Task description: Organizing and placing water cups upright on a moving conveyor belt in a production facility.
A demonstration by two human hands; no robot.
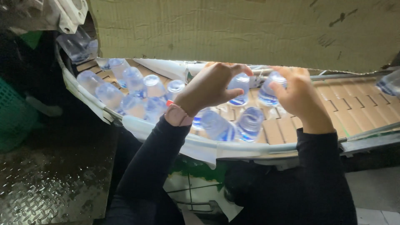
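Note:
My left hand (210, 87) is closed around a clear plastic bottle (240, 89) with a blue label, held over the tan slatted conveyor belt (346, 104). My right hand (298, 93) grips a second clear bottle (270, 89) just beside the first. Both arms wear dark sleeves, and a pink band sits on the left wrist. Under the hands, two more bottles (235, 125) rest on the belt near its white rail (200, 143).
Several clear bottles (129, 89) crowd the belt's curve at left. A large cardboard sheet (250, 29) hangs over the far side. A green crate (12, 112) and wet diamond-plate floor (50, 183) lie to the left. One more bottle (389, 83) shows at the right edge.

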